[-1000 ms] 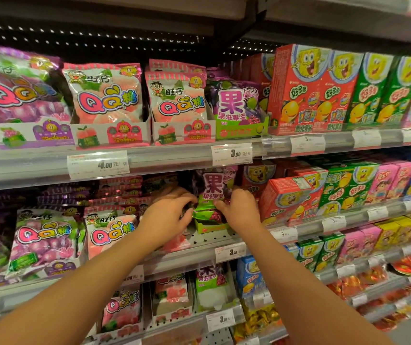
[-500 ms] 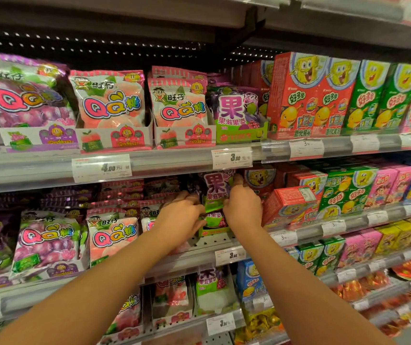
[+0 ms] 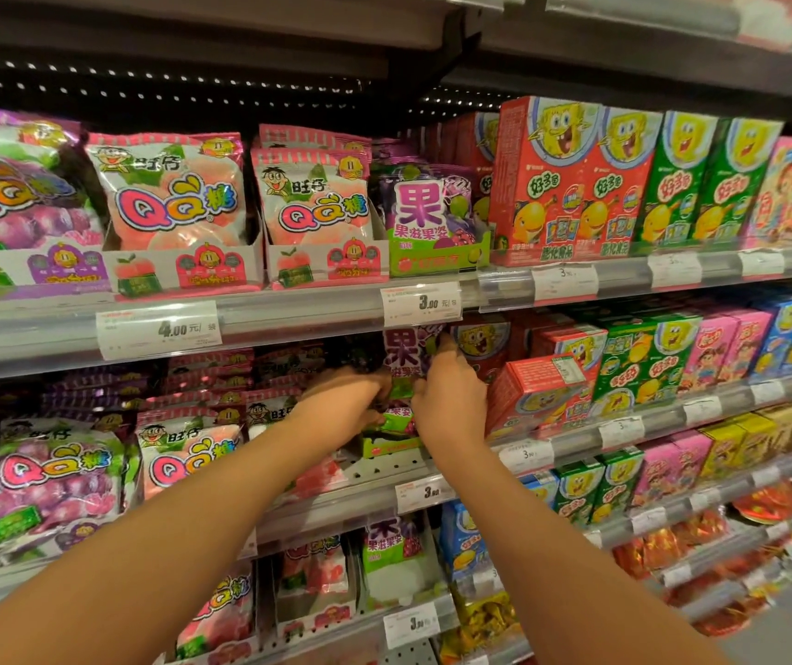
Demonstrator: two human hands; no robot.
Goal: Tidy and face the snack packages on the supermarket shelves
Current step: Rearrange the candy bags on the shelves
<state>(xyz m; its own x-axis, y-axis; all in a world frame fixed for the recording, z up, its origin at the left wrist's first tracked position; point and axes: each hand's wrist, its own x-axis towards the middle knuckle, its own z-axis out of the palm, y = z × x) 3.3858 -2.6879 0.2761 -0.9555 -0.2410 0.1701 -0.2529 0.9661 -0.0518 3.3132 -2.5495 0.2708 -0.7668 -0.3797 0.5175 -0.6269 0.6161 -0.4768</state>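
Here both hands work at the purple fruit-candy pouch (image 3: 406, 360), which stands on the middle shelf just below the 3.00 price tag (image 3: 421, 303). The right hand (image 3: 451, 400) grips its right edge, fingers curled round it beside the tipped red box (image 3: 535, 393). The left hand (image 3: 343, 407), left of the tag and lower, seems to pinch the pouch's lower left side, though blur hides its fingers. A green display tray (image 3: 391, 443) sits under the pouch.

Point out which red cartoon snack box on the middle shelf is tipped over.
The red cardboard cartoon box just right of the right hand leans tilted; its red and green neighbours stand upright.
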